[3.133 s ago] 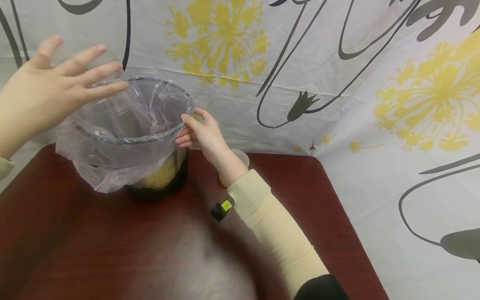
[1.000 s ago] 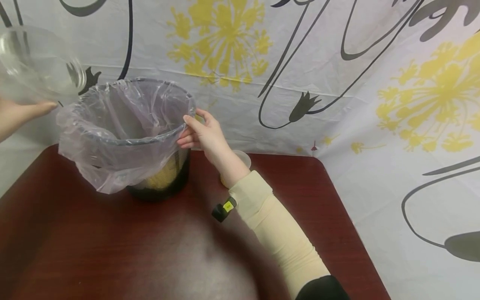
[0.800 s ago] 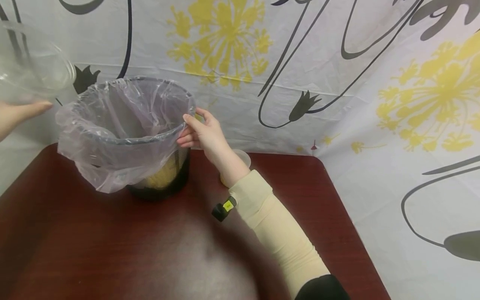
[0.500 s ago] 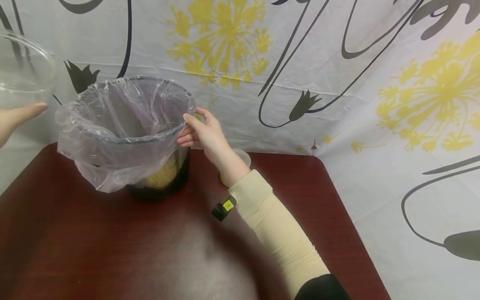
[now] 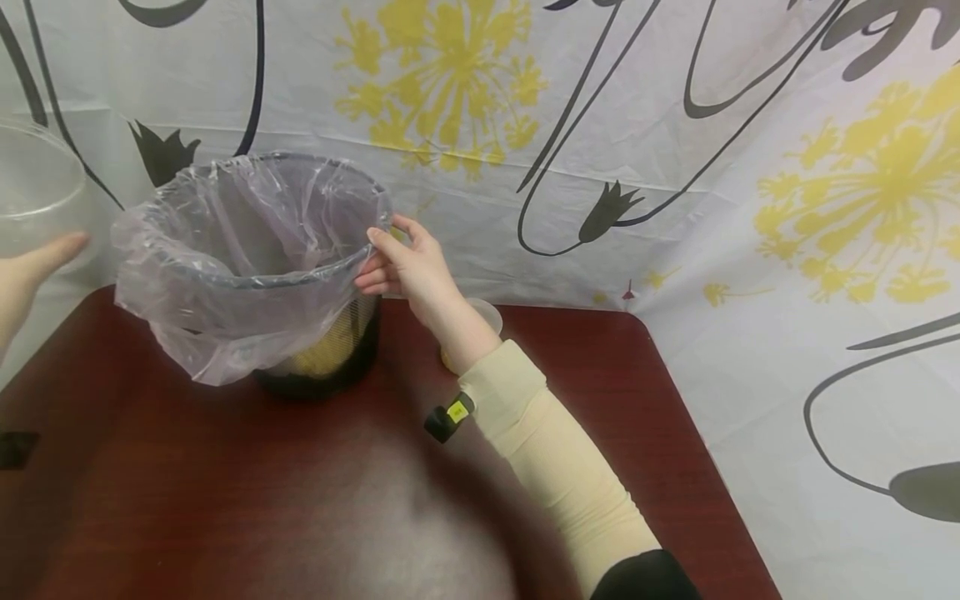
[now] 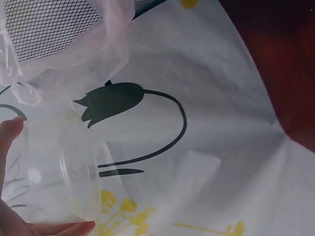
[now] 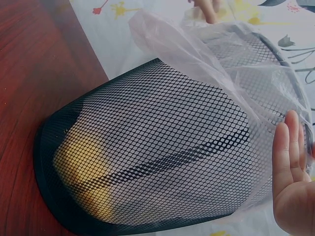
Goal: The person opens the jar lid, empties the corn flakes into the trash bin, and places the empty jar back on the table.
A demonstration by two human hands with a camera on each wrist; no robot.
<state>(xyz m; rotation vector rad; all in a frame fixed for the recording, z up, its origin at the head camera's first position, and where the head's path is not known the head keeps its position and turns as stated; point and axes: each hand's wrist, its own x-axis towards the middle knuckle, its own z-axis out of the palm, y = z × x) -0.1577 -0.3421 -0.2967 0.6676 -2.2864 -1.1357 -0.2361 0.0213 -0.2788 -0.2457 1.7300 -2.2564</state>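
Note:
My left hand (image 5: 30, 275) holds a clear plastic tub (image 5: 37, 179) at the left edge of the head view, apart from the bin. In the left wrist view the tub (image 6: 64, 167) sits between thumb and fingers, with a few yellowish bits near its rim. A black mesh wastebasket (image 5: 360, 329) stands on the table, lined with a translucent pinkish bag (image 5: 217, 325) folded over its rim. My right hand (image 5: 412, 271) pinches the rim and bag at the right side, thumb on top. Something yellow (image 7: 83, 162) shows through the mesh at the bottom.
A second clear container (image 5: 489, 315) with yellow at its base stands behind my right wrist, partly hidden. The dark red table (image 5: 337, 483) meets a white patterned curtain (image 5: 480, 225) behind and at the right. A small black piece (image 5: 17, 450) shows at the left edge.
My left hand, earlier spread over the bin's left side, has moved left and then down with the tub, which has turned more upright. My right hand keeps its place on the rim.

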